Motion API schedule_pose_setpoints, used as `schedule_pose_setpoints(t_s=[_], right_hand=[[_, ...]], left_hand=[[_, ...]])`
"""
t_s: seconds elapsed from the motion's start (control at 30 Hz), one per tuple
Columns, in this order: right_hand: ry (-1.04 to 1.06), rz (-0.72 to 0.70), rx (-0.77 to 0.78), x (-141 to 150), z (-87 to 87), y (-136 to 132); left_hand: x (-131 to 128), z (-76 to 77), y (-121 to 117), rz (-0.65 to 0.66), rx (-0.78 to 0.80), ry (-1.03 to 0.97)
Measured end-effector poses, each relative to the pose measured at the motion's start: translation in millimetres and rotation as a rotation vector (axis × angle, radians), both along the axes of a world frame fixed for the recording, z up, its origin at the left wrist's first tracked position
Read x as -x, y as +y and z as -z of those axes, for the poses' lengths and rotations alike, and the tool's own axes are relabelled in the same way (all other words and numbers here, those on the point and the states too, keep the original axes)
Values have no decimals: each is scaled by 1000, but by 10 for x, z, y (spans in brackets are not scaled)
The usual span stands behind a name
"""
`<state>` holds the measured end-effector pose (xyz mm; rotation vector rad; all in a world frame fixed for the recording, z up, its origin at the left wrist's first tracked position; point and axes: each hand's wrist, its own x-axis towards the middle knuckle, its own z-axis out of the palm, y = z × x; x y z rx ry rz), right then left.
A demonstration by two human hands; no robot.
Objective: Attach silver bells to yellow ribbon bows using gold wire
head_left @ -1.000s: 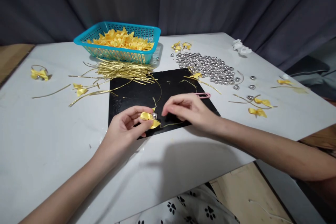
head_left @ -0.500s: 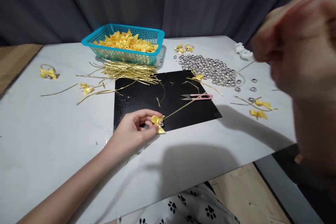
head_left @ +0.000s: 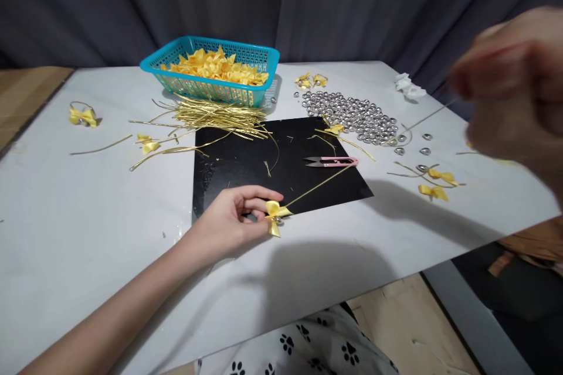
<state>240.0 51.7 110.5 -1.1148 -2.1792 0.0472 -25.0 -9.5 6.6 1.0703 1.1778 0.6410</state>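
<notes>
The bow (head_left: pixel 273 208) is pinched in the left hand (head_left: pixel 233 214); the cord (head_left: pixel 319 187), stretched straight and gripped by the blurred right hand (head_left: pixel 523 82), should be pulled evenly — the bead (head_left: pixel 280 221) held centred.

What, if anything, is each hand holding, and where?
Left hand: yellow satin bow, pinched at its left side. Right hand, blurred: apparently thin gold cord, by its far end.

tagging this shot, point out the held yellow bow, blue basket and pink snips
Held yellow bow (head_left: pixel 273 208), head view: upper loop
Blue basket (head_left: pixel 220 92), head view: front wall
Pink snips (head_left: pixel 334 159), head view: handle
</notes>
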Motion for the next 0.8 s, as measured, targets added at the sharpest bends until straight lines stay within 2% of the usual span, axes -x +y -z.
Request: schedule_pose_setpoints(t_s=[0.03, 0.07, 0.1, 0.17, 0.2, 0.27, 0.3, 0.37, 0.47, 0.57, 0.8], right_hand=[[-77, -43, -65, 80, 62, -24], [-82, -118, -58, 166, 142, -52], [-56, -211, 51, 256, 237, -86], [36, -361, 429, 441, 457, -166], [61, -359, 641, 531, 573, -209], [131, -307, 952, 695, 790, -288], [166, -287, 1071, 763, 881, -319], [253, -247, 1212, 860, 1016, -359], [375, -181, 1263, 918, 1106, -373], [444, -143, 1275, 920, 1118, -365], [569, -261, 1459, 938, 1055, -368]], left_hand=[[7, 10, 0, -18, 0, -6], [15, 16, 1, -33, 5, -14], [24, 17, 1, -46, 11, -25], [42, 7, 2, -57, 31, -48], [49, -3, 3, -59, 38, -62], [62, -25, 4, -62, 47, -98], [67, -33, 5, -62, 49, -112], [75, -38, 7, -58, 46, -126], [88, -18, 15, -46, 32, -134], [104, 15, 23, -41, 25, -175], [120, 56, 21, 11, -31, -185]])
